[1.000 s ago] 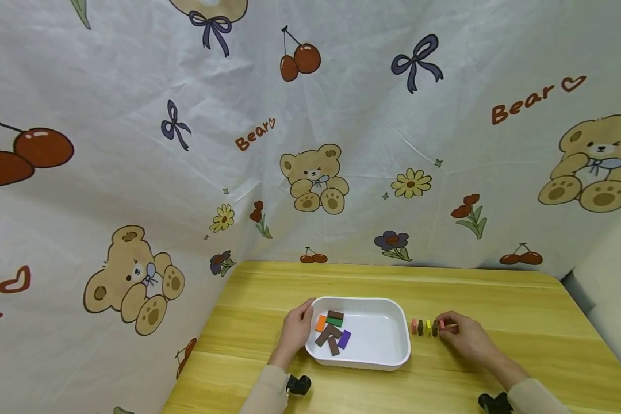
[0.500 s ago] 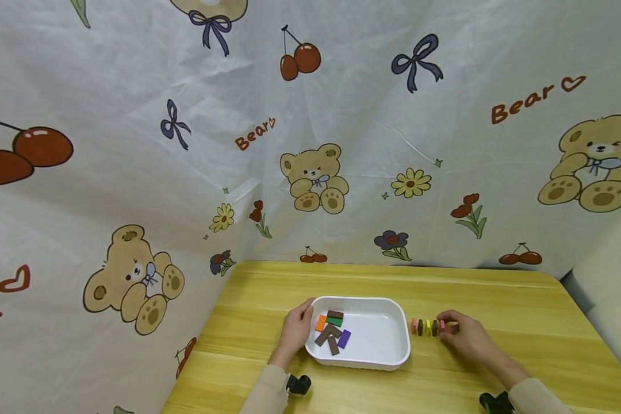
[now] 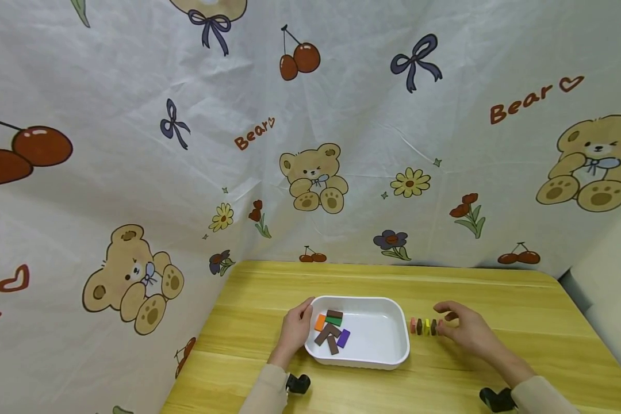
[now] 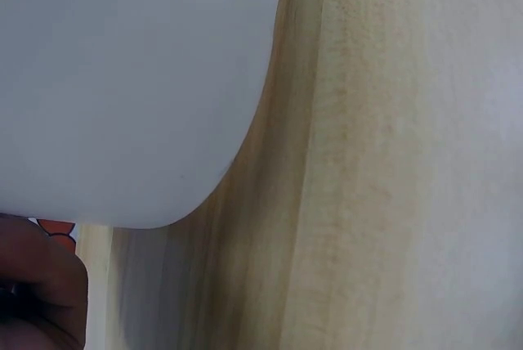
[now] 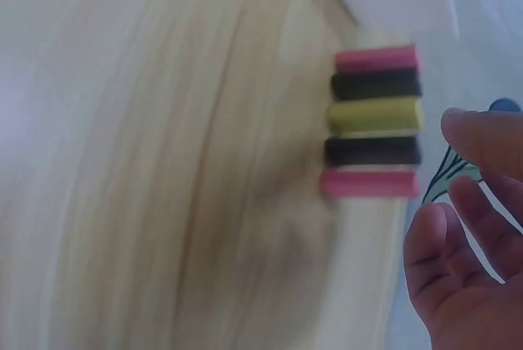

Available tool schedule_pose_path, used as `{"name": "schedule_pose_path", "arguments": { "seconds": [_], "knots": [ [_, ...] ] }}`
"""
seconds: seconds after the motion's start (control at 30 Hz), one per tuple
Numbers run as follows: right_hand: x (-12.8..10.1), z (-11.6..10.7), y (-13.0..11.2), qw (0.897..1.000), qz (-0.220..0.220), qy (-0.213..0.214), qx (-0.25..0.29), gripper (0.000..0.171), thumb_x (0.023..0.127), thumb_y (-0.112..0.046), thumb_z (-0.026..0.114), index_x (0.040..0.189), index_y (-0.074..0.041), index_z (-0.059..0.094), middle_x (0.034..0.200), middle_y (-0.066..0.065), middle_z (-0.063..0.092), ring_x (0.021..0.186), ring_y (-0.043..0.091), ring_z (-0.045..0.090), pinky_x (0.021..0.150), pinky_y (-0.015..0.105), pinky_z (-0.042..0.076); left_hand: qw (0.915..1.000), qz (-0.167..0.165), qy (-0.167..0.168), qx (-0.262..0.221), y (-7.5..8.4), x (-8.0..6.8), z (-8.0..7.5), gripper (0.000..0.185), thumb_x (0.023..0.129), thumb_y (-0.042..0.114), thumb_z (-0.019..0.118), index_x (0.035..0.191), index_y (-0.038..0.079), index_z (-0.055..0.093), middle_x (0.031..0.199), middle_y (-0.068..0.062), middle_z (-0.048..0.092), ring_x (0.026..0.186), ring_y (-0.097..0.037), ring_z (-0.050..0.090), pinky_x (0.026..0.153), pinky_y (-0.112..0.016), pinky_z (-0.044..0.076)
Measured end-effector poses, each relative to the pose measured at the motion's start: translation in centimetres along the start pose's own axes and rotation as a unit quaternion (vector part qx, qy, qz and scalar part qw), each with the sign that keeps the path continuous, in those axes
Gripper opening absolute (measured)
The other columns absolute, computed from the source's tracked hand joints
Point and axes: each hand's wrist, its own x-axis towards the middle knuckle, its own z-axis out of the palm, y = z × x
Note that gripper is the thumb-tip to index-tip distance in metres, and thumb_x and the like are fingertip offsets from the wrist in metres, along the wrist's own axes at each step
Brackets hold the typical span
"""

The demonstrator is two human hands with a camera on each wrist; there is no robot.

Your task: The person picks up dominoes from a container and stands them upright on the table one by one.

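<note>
Row [image 5: 374, 114]: five blocks standing side by side on the counter [image 3: 269, 282], just left of the right fingers [image 5: 490, 141] in the head view; slight gaps separate them, perhaps so that each stands on its own.
Colours: pink, dark, yellow, dark, pink; the near pink block [image 5: 372, 183] is closest to those fingers.
Right hand [image 3: 468, 333]: fingers apart, nothing gripped, just beside the row's end; the spread would suit minding that block without knocking it over.
Tray [image 3: 375, 330]: white, beyond the row from the right fingers and held at its side by the left fingers, likely to keep it from sliding.
Left hand [image 3: 295, 329]: fingers gripping the tray's side, well apart from the row.
Loose blocks [image 3: 332, 333]: four brown, one orange, one green, one purple, lying in the tray's half nearer the left fingers; the half towards the right fingers is bare.
Head view: alone shows these loose blocks; the right thumb partly hides the near pink block.
Right wrist view: blurred, but it shows the blocks' lengths and the spread fingers clearly — touch or no touch, I cannot tell.
Left wrist view: the tray's outer wall above the counter — no row at all.
Cloth [image 3: 352, 121]: bear-printed, hanging beyond both hands.
</note>
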Motion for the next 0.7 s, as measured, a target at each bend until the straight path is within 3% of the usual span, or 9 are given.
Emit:
{"name": "schedule_pose_path", "arguments": {
  "seconds": [0.1,0.23,0.47,0.7],
  "knots": [
    [0.1,0.1,-1.3,1.0,-0.018,0.004,0.002,0.038,0.09,-0.009,0.078,0.126,-0.002,0.066,0.123,0.018,0.068,0.105,0.033,0.065,0.07,0.03,0.057,1.0,0.0,-0.001,0.002,0.1,0.0,-0.1,0.036,0.11,0.025,0.049,0.143,0.016,0.064,0.146,-0.008,0.062,0.139,-0.032,0.055,0.115,-0.051,0.048],
    [0.2,0.4,-2.9,0.999,-0.048,0.013,0.006,0.038,0.088,-0.007,0.08,0.123,-0.002,0.067,0.12,0.017,0.069,0.101,0.031,0.065,0.072,0.032,0.059,1.0,-0.003,-0.001,0.002,0.2,-0.1,-0.1,0.037,0.11,0.026,0.049,0.143,0.016,0.064,0.146,-0.008,0.062,0.14,-0.033,0.055,0.115,-0.051,0.048],
    [0.9,1.5,-5.1,0.999,-0.042,-0.002,0.026,0.034,0.091,-0.012,0.078,0.123,-0.004,0.068,0.119,0.011,0.069,0.103,0.027,0.063,0.072,0.027,0.059,1.0,0.009,0.001,0.002,0.6,-0.2,-0.2,0.037,0.11,0.027,0.05,0.142,0.015,0.065,0.145,-0.011,0.063,0.137,-0.035,0.056,0.113,-0.052,0.049],
    [1.4,3.1,-7.7,0.996,-0.066,-0.022,0.063,0.034,0.089,-0.008,0.08,0.12,-0.005,0.068,0.113,0.009,0.069,0.101,0.023,0.062,0.074,0.025,0.058,0.9999,0.014,0.002,-0.008,1.0,-0.5,-0.4,0.038,0.11,0.028,0.051,0.141,0.013,0.065,0.144,-0.012,0.063,0.137,-0.036,0.057,0.112,-0.053,0.049]
  ]
}}
